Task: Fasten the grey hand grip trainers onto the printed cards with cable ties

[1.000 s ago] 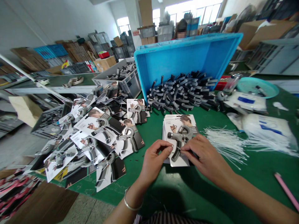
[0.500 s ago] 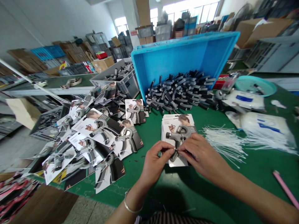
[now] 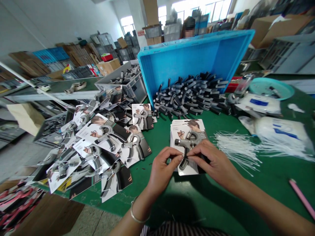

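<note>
Here, the hand gripper [image 3: 188, 143] looks grey and black.

Bright blue rectangular plastic bin [image 3: 182, 60], green tabletop [image 3: 157, 193], pale turquoise round tray [image 3: 285, 90]. Long slim pen-like stick [image 3: 301, 198] is pink, thin plastic ties [image 3: 236, 147] are white, and that striped fabric [image 3: 172, 229]'s dark with light lines.

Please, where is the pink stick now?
In the head view, the pink stick lies on the green table at the lower right, beyond the right forearm and nearer than the white ties.
</note>
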Tool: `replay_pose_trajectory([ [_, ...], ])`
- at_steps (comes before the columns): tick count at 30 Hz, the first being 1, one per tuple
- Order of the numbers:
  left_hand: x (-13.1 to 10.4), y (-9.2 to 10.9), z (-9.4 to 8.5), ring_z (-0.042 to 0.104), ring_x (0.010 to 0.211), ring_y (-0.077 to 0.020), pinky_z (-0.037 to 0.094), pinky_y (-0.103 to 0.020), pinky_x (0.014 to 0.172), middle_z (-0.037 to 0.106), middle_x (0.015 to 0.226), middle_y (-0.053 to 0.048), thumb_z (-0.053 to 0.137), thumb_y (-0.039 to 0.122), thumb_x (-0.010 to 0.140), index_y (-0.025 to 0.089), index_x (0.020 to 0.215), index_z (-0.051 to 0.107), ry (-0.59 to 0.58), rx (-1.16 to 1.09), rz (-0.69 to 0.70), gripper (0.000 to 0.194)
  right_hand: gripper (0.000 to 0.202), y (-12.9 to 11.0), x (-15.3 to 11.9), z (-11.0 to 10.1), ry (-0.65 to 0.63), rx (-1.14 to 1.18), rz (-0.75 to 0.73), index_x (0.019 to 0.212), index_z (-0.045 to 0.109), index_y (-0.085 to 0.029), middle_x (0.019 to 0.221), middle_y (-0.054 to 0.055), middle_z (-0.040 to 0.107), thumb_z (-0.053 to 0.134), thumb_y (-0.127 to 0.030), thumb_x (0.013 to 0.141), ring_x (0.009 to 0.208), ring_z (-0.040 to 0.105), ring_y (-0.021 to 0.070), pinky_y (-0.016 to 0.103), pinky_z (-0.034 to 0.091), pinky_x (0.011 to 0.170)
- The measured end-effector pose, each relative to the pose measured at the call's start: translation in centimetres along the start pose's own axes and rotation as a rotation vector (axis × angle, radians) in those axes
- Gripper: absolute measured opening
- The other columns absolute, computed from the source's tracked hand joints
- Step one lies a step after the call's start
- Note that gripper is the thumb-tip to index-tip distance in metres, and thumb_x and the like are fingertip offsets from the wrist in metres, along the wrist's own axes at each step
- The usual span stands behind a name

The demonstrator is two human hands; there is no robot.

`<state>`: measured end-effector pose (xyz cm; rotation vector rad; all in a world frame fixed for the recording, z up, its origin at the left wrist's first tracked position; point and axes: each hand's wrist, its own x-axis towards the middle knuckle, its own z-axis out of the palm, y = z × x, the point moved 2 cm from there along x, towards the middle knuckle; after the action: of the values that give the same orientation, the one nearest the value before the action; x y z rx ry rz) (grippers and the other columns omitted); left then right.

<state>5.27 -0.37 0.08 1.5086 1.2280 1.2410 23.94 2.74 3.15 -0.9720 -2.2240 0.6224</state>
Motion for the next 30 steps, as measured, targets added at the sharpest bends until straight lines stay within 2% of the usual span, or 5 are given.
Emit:
replay_pose_trajectory([
  [8,-0.2,-0.4,0.0,0.058,0.086,-0.0153,0.044,-0.026,0.08,0.063,0.092,-0.002,0.065,0.028,0.092,0.019,0.091,0.069,0.028,-0.049,-0.074,0.009,0.019,0.7,-1.6,-1.2,0.054,-0.142,-0.047,0.114,0.063,-0.022,0.098,0.005,0.069,0.049,-0.018,0.1,0.09,0.054,0.0227,0.039,0.042,0.085],
  [14,-0.3,-0.8,0.1,0.058,0.087,-0.0149,0.044,-0.025,0.08,0.062,0.092,-0.002,0.067,0.03,0.091,0.02,0.092,0.069,0.047,-0.096,-0.098,0.01,0.021,0.6,-3.4,-1.9,-0.151,-0.105,0.035,0.114,0.063,-0.023,0.104,0.007,0.067,0.047,-0.02,0.101,0.102,0.05,0.0244,0.04,0.042,0.089],
  [20,-0.5,-0.9,0.0,0.059,0.086,-0.0147,0.045,-0.025,0.078,0.063,0.092,-0.001,0.068,0.03,0.09,0.02,0.094,0.069,0.062,-0.13,-0.128,0.011,0.021,-0.7,-3.4,-3.4,-0.316,-0.091,0.025,0.116,0.064,-0.027,0.109,0.006,0.066,0.051,-0.027,0.1,0.108,0.05,0.0254,0.042,0.042,0.093],
  [25,-0.5,-0.5,0.4,0.058,0.088,-0.0158,0.045,-0.026,0.082,0.063,0.092,-0.002,0.065,0.028,0.092,0.02,0.092,0.069,0.061,-0.06,-0.057,0.009,0.019,-0.9,-1.5,-2.0,-0.234,0.057,0.053,0.104,0.071,-0.025,0.098,0.005,0.069,0.053,-0.028,0.1,0.099,0.057,0.0222,0.036,0.048,0.086],
  [30,-0.6,-0.6,0.4,0.059,0.089,-0.0169,0.046,-0.027,0.082,0.063,0.092,-0.003,0.063,0.028,0.093,0.019,0.093,0.068,0.073,-0.054,-0.055,0.011,0.018,-1.1,0.5,0.1,-0.174,0.139,-0.015,0.105,0.072,-0.025,0.097,0.003,0.072,0.057,-0.022,0.098,0.096,0.061,0.02,0.035,0.05,0.085],
])
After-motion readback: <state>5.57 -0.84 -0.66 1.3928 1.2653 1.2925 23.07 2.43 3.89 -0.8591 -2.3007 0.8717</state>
